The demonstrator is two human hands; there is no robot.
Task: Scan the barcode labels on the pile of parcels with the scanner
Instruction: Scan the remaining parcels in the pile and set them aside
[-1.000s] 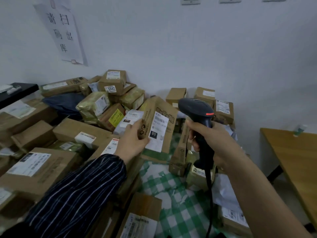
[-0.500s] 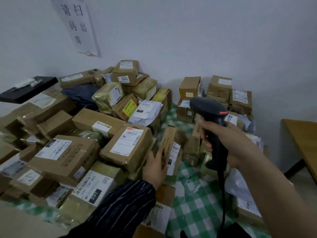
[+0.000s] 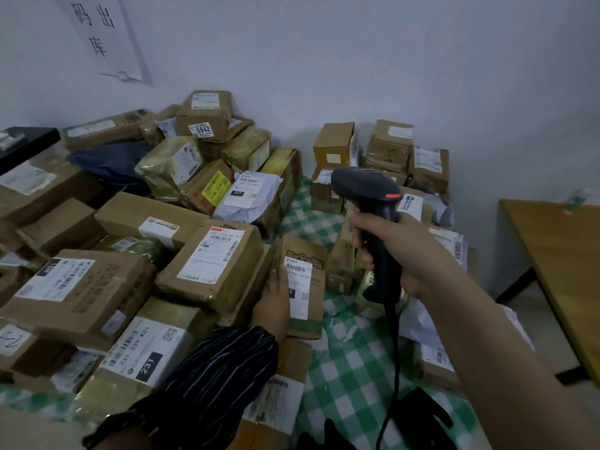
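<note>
- Head view, nearest: a taped box (image 3: 143, 355) at lower left, its label printed "231".
- Left hand (image 3: 272, 306), in a striped sleeve, grips the left edge of a flat brown parcel (image 3: 311, 306). The parcel stands on edge against the pile, long axis upright, white barcode label (image 3: 299, 287) facing the camera.
- Right hand (image 3: 396, 251) is wrapped round the black scanner (image 3: 367, 196): handle upright, nose pointing left and away, above the parcel.
- Farther: a white bag (image 3: 250, 199) marked "231", then a box (image 3: 204, 115) stickered "5942".
- Wall sheet (image 3: 104, 37) reads 码出库.
</note>
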